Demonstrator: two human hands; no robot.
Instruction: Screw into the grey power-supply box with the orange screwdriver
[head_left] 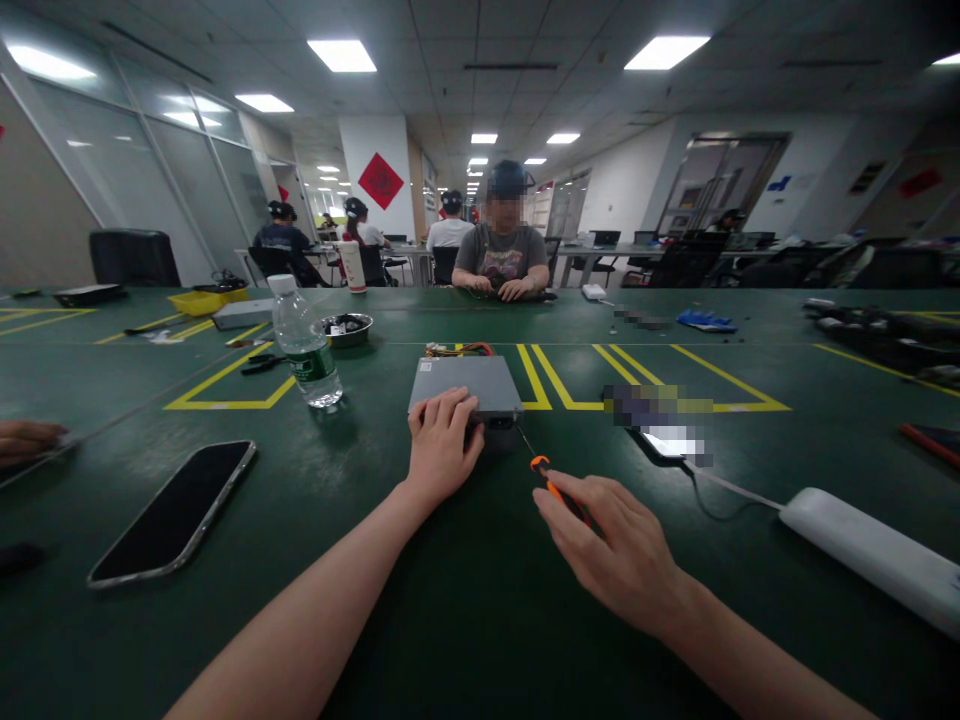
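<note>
A grey metal box [480, 382] with a power socket on its near side and coloured wires at its back lies on the green table. My left hand [444, 445] rests on the box's near left part, fingers over its top and the thumb at the near edge. An orange and black screwdriver [540, 464] is held in my right hand [604, 525], between thumb and fingers. Its thin shaft points up and left to the box's near right corner; whether the tip touches a screw is too small to tell.
Left on the green table [360, 620] are a phone [180, 510], a water bottle [306, 350] and a metal bowl [349, 332]. To the right lie a lit phone [671, 443] and a white power strip [870, 550]. A person [502, 250] sits opposite; another person's hand [30, 440] is far left.
</note>
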